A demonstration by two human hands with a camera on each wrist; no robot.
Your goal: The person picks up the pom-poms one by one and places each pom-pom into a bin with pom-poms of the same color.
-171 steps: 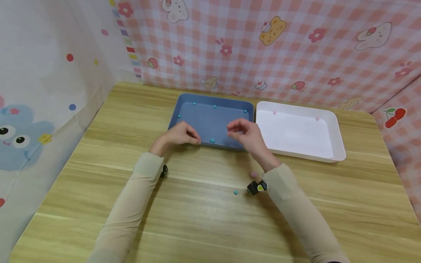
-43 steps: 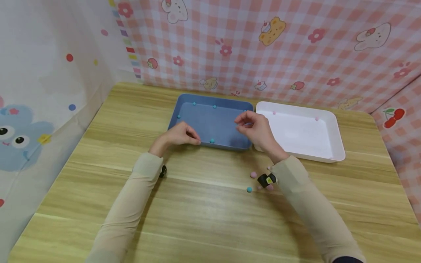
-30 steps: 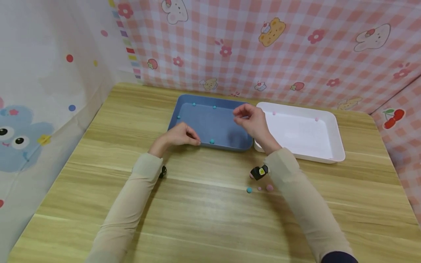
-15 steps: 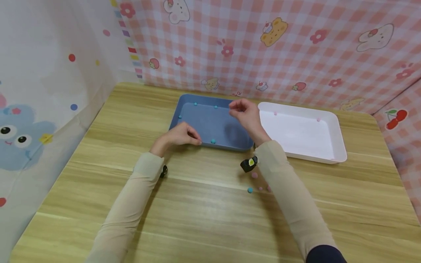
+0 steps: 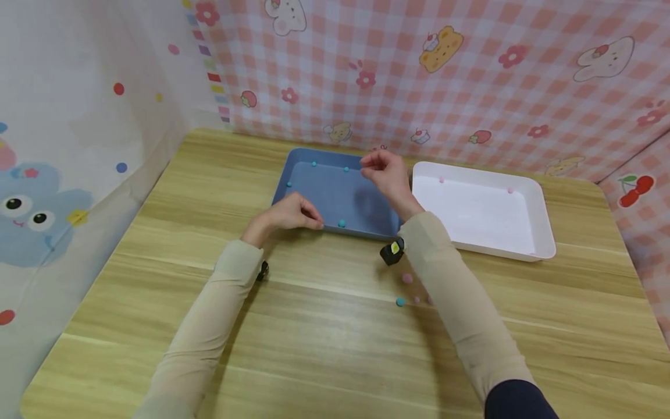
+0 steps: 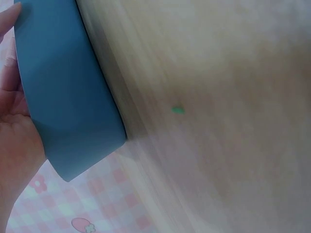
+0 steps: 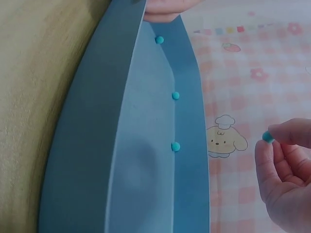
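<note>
In the head view my left hand (image 5: 290, 212) holds the near-left rim of a blue tray (image 5: 361, 206). The left wrist view shows the thumb at the rim and the other fingers behind the tray wall (image 6: 68, 87). Above the tray's far right part is my right hand (image 5: 387, 174). In the right wrist view it pinches a small teal ball (image 7: 268, 136) between thumb and index fingertip. Several teal balls lie in the tray, such as one at the near wall (image 5: 342, 223) and one at the far wall (image 5: 346, 169). My right hand covers the tray's far right corner.
A white tray (image 5: 481, 215) with small pink balls, one near its back wall (image 5: 441, 180), stands right of the blue tray. On the wooden table (image 5: 293, 349) lie a teal ball (image 5: 400, 302) and a pink ball (image 5: 407, 279), with smaller pink ones partly behind my right sleeve.
My right hand has moved left and back, from the tray's right edge to above its far right part. My left hand keeps its hold on the rim.
</note>
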